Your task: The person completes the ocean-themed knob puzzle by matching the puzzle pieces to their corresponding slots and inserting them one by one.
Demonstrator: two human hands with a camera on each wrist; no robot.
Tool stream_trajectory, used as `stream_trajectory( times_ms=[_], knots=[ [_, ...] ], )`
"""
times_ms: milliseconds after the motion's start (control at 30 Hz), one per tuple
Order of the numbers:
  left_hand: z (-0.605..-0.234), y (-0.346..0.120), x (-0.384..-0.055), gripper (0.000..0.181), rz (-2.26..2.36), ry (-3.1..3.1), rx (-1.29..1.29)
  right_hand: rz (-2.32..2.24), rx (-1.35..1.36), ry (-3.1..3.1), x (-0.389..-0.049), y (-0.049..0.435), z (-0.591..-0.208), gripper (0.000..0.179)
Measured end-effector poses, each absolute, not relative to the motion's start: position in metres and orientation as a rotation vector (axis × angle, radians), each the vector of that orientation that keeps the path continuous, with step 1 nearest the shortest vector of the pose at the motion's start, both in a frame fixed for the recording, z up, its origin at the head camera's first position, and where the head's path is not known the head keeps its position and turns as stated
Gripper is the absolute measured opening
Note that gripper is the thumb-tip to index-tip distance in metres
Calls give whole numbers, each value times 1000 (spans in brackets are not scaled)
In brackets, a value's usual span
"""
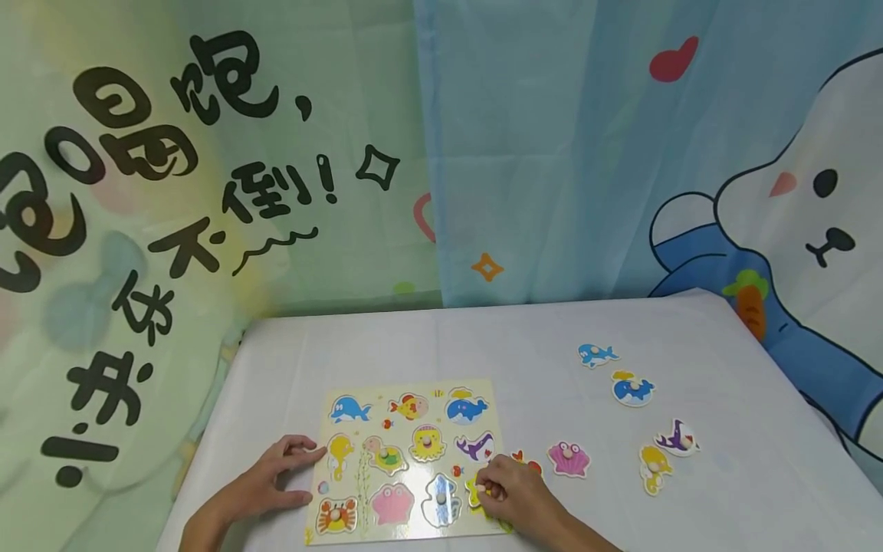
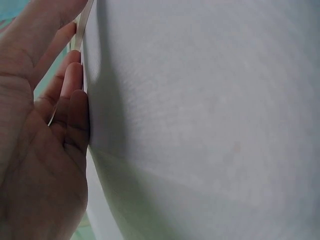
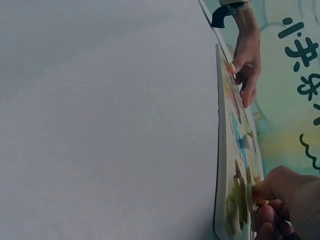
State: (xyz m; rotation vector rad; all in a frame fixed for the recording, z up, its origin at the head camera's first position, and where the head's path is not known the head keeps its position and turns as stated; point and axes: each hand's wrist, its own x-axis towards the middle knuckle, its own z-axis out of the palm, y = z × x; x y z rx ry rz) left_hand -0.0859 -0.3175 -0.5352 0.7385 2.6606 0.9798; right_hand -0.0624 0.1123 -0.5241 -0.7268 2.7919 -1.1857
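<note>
A pale yellow puzzle board (image 1: 414, 458) printed with sea animals lies on the table's front part. My left hand (image 1: 265, 479) rests at its left edge, index finger and thumb spread and touching the side. Over the lower right corner, my right hand (image 1: 520, 494) pinches a yellow puzzle piece (image 1: 472, 493), mostly hidden by the fingers; in the right wrist view this piece (image 3: 249, 200) stands close over the board. Knobbed pieces, a crab (image 1: 336, 516) and a blue-and-white one (image 1: 441, 502), sit in the bottom row.
Right of the board lie a pink shell piece (image 1: 569, 460), a yellow seahorse piece (image 1: 654, 469), a purple-and-white piece (image 1: 679, 439), a whale piece (image 1: 632, 391) and a blue dolphin piece (image 1: 596, 354). A red piece (image 1: 531, 463) is partly behind my right hand. Printed curtains (image 1: 510, 153) hang behind.
</note>
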Motion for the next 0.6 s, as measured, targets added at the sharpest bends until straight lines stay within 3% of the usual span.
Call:
stream_trajectory(
  times_ms=[367, 600],
  knots=[
    [-533, -318, -89, 62, 963, 2660, 699, -1130, -748, 2853, -57, 110, -524, 14],
    [-536, -318, -86, 61, 955, 2674, 752, -1070, -563, 2725, -54, 108, -519, 10]
  ],
)
